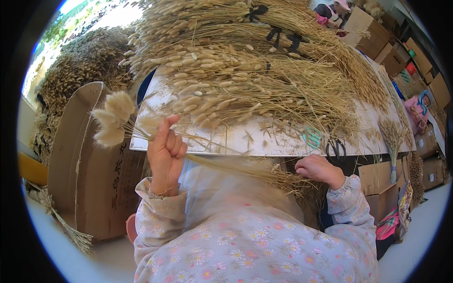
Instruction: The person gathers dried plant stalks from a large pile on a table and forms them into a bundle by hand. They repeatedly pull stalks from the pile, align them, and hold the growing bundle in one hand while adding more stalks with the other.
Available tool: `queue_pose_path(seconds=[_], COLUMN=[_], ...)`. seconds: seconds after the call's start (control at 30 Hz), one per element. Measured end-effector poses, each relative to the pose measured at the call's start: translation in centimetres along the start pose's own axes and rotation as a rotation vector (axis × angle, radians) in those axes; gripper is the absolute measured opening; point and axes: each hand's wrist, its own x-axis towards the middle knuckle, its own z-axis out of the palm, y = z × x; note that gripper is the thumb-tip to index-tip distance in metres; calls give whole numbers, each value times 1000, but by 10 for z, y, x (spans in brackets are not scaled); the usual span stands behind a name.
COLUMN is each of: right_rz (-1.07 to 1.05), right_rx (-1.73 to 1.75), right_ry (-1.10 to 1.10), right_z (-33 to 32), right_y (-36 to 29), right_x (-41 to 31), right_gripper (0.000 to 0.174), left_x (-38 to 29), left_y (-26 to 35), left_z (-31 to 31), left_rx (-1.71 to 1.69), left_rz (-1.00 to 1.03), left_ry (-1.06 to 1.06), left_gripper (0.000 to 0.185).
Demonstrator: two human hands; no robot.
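My left hand is closed around a small bunch of dried bunny-tail grass, its fluffy heads pointing left and its stems running right across my lap. At the stems' right end is my right hand, fingers curled near the stem tips; whether it pinches any of them I cannot tell. Beyond both hands, a large loose heap of the same dried grass lies on the white table. Black-handled scissors and a teal plastic item rest at the table's front edge.
Bundles tied with black strips are piled at the table's back. A tall cardboard box stands at left, an open carton at right. An upright tied bunch leans at the table's right edge. Two other people sit farther off at right.
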Motion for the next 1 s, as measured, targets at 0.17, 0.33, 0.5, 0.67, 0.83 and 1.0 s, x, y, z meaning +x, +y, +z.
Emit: queue_pose_path(seconds=[0.17, 0.33, 0.5, 0.67, 0.83, 1.0], right_rz=[-186, -362, -238, -220, -210, -114], right_rx=[381, 727, 1055, 1280, 1389, 1650], right_ry=[405, 414, 451, 442, 410, 307], right_z=[-33, -31, -22, -19, -18, -16], right_y=[-57, -135, -163, -155, -151, -144], right_x=[44, 95, 110, 106, 105, 104], right_gripper=[21, 22, 19, 23, 22, 20], left_x=[-10, -20, -21, -20, -21, -21], left_y=[-1, -3, -5, -11, -11, -12], left_z=[21, 37, 37, 37, 37, 36], left_rx=[84, 135, 110, 89, 98, 106], left_rz=[-27, -34, -47, -59, -53, -55], left_ry=[-80, -76, -1, -33, -24, -36], left_gripper=[27, 26, 27, 26, 26, 27])
